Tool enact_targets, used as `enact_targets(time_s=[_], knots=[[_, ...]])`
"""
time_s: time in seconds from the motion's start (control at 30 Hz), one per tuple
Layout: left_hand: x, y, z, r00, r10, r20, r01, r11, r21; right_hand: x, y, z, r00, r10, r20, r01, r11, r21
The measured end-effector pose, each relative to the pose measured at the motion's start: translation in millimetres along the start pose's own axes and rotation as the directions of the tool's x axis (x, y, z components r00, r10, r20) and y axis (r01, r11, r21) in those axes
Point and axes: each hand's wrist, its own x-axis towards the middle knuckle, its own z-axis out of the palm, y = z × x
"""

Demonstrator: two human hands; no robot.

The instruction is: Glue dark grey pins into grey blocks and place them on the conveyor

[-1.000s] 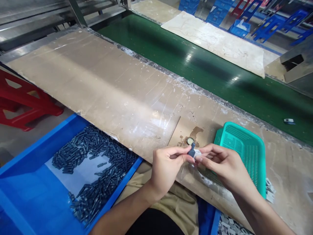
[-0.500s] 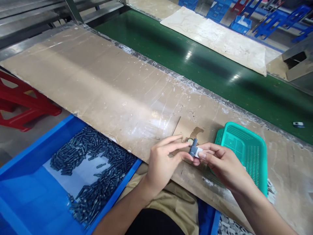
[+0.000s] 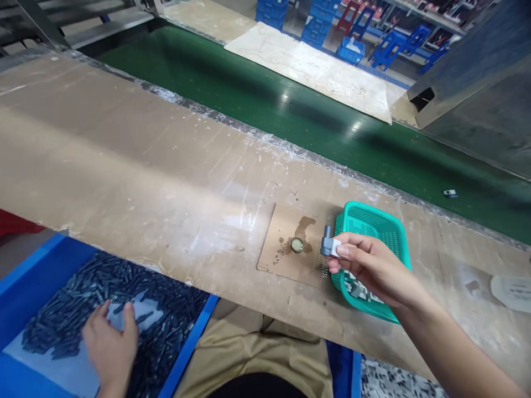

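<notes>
My right hand (image 3: 365,265) pinches a small white and dark grey plastic part (image 3: 330,243) above the worktable, beside the green basket (image 3: 404,243). A dark grey peg on the part points up. Over at the lower left, my left hand (image 3: 110,337) is inside the blue bin (image 3: 197,329), its thumb and fingers apart. Many dark grey plastic pieces (image 3: 166,298) lie around its fingertips, on a white sheet (image 3: 45,367). A bottle cap (image 3: 297,245) with something pale in it rests on a piece of cardboard (image 3: 269,251) with wet stains.
Light grey and white parts (image 3: 359,290) lie inside the green basket. A green conveyor belt (image 3: 249,88) runs behind the table (image 3: 157,182), carrying one small part (image 3: 449,193). More white and grey pieces (image 3: 394,378) sit below the table edge at lower right.
My left hand has left the part and moved down left into the blue bin. The right hand still holds the part. The view has shifted to the right.
</notes>
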Motion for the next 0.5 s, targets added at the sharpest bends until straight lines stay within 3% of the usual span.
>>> enact_targets(time_s=[0.1, 0.17, 0.23, 0.4, 0.5], knots=[[-16, -18, 20.9, 0.967, -0.041, 0.25, 0.023, 0.997, 0.078, -3, -2, 2, 1.0, 0.0, 0.018, 0.0, 1.0, -0.011], [-25, -20, 29.5, 0.939, -0.03, 0.343, -0.005, 0.995, 0.1, -5, -2, 4, 1.0, -0.01, 0.022, 0.011, 0.999, -0.034], [-28, -21, 33.4, 0.931, 0.021, 0.363, -0.051, 0.996, 0.073, -7, -3, 5, 0.999, -0.027, 0.019, 0.028, 0.998, -0.06], [-26, -27, 35.3, 0.935, 0.199, 0.293, -0.208, 0.978, -0.001, -13, -4, 7, 0.998, -0.063, 0.013, 0.064, 0.993, -0.099], [-26, -29, 36.2, 0.926, 0.212, 0.312, -0.221, 0.975, -0.007, -17, -4, 6, 0.997, -0.076, 0.018, 0.077, 0.994, -0.073]])
